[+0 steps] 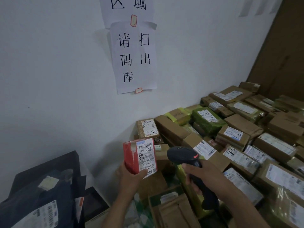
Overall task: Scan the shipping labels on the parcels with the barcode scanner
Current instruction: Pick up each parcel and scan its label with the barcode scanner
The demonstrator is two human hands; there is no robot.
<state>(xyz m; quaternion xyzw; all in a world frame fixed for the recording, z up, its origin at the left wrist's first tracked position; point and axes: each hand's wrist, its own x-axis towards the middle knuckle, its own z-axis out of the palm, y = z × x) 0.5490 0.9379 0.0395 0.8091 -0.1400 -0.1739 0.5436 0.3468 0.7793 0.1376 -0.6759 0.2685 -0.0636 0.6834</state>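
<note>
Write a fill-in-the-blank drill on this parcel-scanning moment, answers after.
The left hand holds up a small ____ parcel.
The right hand grips the black barcode scanner, its head toward the parcel's white shipping ____.
The taped box against the wall behind is handwritten ____.
Missing: red; label; 3-2.

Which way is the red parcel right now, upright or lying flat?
Upright, not lying down: the left hand holds the red parcel on end, its label text reading the right way up.
</note>
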